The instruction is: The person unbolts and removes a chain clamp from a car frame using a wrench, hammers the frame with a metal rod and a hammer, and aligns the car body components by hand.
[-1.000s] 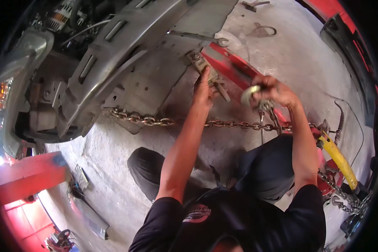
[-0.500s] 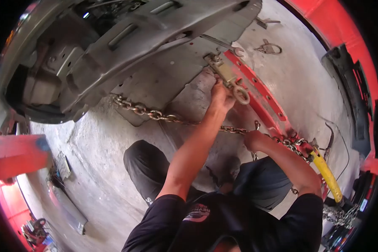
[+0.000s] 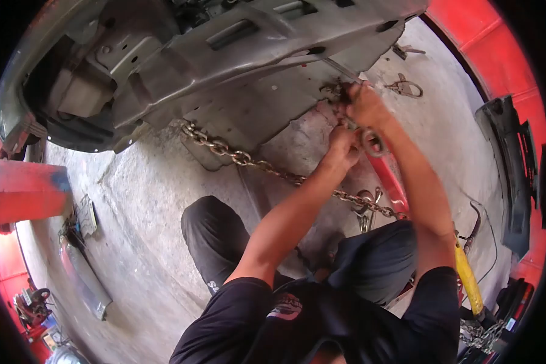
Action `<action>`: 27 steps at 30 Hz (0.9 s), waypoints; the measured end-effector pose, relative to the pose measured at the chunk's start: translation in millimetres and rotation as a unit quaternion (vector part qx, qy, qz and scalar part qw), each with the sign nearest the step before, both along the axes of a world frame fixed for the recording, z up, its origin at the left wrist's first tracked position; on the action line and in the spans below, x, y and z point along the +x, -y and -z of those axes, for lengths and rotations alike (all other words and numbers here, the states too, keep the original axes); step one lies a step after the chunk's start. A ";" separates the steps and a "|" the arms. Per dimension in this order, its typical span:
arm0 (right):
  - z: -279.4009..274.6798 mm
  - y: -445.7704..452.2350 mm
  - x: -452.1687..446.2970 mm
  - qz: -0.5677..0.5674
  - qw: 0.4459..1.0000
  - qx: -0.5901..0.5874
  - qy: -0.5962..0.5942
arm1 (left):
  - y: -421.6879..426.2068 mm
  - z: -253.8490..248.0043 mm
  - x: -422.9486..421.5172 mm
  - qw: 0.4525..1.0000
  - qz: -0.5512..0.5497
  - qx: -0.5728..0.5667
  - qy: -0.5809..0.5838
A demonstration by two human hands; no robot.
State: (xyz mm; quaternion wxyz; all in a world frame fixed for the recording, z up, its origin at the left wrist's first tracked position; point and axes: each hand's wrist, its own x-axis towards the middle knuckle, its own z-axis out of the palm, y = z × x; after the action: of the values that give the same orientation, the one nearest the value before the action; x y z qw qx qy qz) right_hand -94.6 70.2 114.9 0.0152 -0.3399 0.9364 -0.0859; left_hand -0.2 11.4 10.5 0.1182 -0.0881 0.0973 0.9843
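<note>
A metal clamp with a round ring (image 3: 372,142) is held between my hands, over a red steel beam (image 3: 389,179). Closed around the clamp's lower side is my left hand (image 3: 344,144). Above it, my right hand (image 3: 365,104) is closed at the clamp's upper part, hiding most of its body. A rusty chain (image 3: 267,168) stretches from under the car's front to the red beam, passing behind my left forearm. Near my knee, a shackle or hook with short chain (image 3: 364,206) lies on the floor.
The car's grey bumper frame (image 3: 224,54) overhangs the upper left. A yellow-handled tool (image 3: 467,273) and piled chain (image 3: 482,337) are at the lower right. Black trim (image 3: 509,176) leans by the red wall. A ring clamp (image 3: 404,88) lies behind the beam.
My right hand has gone from the chain near my knee up to the clamp. My left hand still holds the clamp. The view has shifted, with the car frame reaching further right.
</note>
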 end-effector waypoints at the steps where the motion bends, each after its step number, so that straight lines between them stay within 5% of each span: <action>1: -1.2 -1.2 -11.3 -0.026 1.000 0.009 -0.007 | -1.4 -1.1 1.3 1.000 0.009 0.000 -0.021; 2: -21.4 2.9 -21.7 -0.031 0.997 0.050 0.040 | -3.3 -25.4 6.4 0.999 0.027 0.012 -0.032; 3: -34.8 -2.0 -35.5 -0.154 0.984 0.088 0.007 | -6.2 -47.8 6.9 0.998 0.045 0.025 -0.048; 5: -76.3 5.8 -35.1 -0.069 0.982 0.108 0.140 | -19.7 -77.4 8.7 0.998 0.015 0.057 -0.026; 8: -96.0 -8.4 -15.1 -0.061 0.985 0.112 0.118 | -27.1 -90.9 20.3 0.997 0.027 0.070 -0.012; 10: -44.8 -45.6 -11.1 -0.116 0.990 0.049 0.060 | -23.6 -77.8 42.5 0.996 0.053 0.049 -0.043; 13: -30.9 -51.7 73.5 -0.020 0.992 -0.072 0.098 | -12.3 -43.8 92.6 0.985 0.167 0.037 0.030; 17: -41.3 -20.5 186.5 0.100 0.964 -0.160 0.187 | 40.4 -58.0 187.7 0.982 0.148 -0.101 0.053; 19: -30.6 -6.8 223.7 0.077 0.951 -0.227 0.194 | 69.1 -63.9 228.1 0.977 0.161 -0.137 0.036; 22: -0.7 22.1 265.0 0.039 0.946 -0.256 0.195 | 94.8 -9.7 288.9 0.973 0.114 -0.178 0.090; 25: 23.9 52.2 289.9 0.012 0.919 -0.275 0.284 | 116.4 -42.6 295.4 0.974 0.002 -0.177 0.140; 27: 32.0 73.9 297.8 -0.021 0.911 -0.171 0.376 | 134.8 -34.9 295.3 0.875 -0.013 -0.453 0.171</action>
State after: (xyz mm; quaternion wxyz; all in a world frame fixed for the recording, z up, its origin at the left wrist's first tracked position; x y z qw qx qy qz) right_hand 203.2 -3.7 82.8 0.3097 -0.2995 0.8250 -0.3656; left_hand 295.2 -123.4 45.4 0.0671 -0.3005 0.5094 0.8036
